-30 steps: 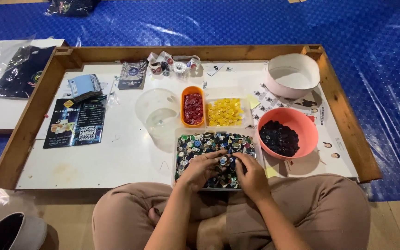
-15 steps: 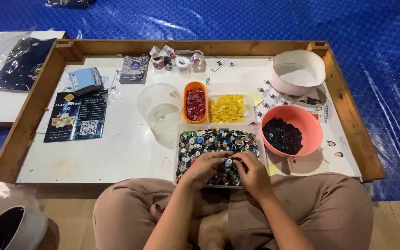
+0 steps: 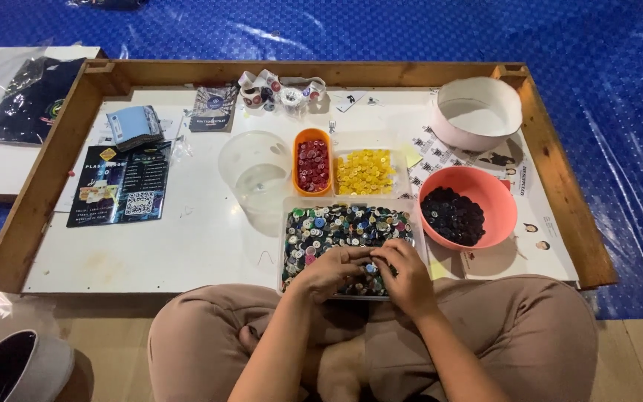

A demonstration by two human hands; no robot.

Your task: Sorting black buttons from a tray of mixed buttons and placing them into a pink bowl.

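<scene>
Mixed-colour buttons in clear rectangular plastic tray point(image 3: 351, 231), near bench edge. Left hand point(image 3: 329, 272) + right hand point(image 3: 407, 277) both in pile, fingertips pinching/picking; exact grip can't tell. Step, prob: sorting by colour. Next needs single button isolated, matched w/ orange oval tub of red buttons point(image 3: 312, 162), yellow-button tray point(image 3: 366, 171) or coral bowl of dark buttons point(image 3: 469, 207)

head view, steeply down, near

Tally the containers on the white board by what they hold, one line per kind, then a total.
Mixed buttons: 1, clear tray under both hands
Red buttons: 1, orange tub
Yellow buttons: 1, clear tray
Dark buttons: 1, coral bowl
No buttons visible: 2, clear cup, white bowl
Total: 6
</scene>
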